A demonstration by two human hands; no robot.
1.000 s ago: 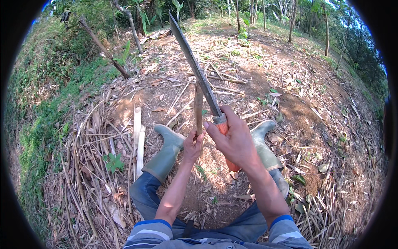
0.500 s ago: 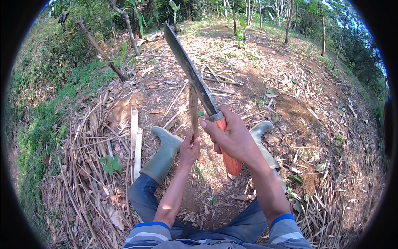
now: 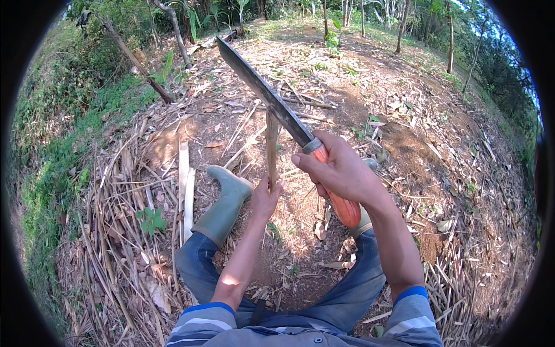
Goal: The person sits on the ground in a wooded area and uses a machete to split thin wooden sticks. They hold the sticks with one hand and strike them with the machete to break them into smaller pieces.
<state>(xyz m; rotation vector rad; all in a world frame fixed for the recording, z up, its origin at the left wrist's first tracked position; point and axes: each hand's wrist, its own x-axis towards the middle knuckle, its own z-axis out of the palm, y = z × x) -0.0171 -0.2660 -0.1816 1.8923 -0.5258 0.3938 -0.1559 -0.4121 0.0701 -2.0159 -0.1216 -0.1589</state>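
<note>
Where legs rest: bare dirt [image 3: 300, 231] w/ dry bamboo litter [image 3: 121, 231], trees [image 3: 399, 23] behind.

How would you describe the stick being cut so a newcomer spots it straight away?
Start from the long dark machete blade slanting up from the right hand. Just under it, a thin tan bamboo strip stands upright, its lower end pinched by the left hand. Unlike the pale split slats lying flat beside the green boot, it alone is vertical and held.

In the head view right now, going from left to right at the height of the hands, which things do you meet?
Pale split strips → green rubber boot → left hand holding thin stick → right hand gripping machete.
</note>
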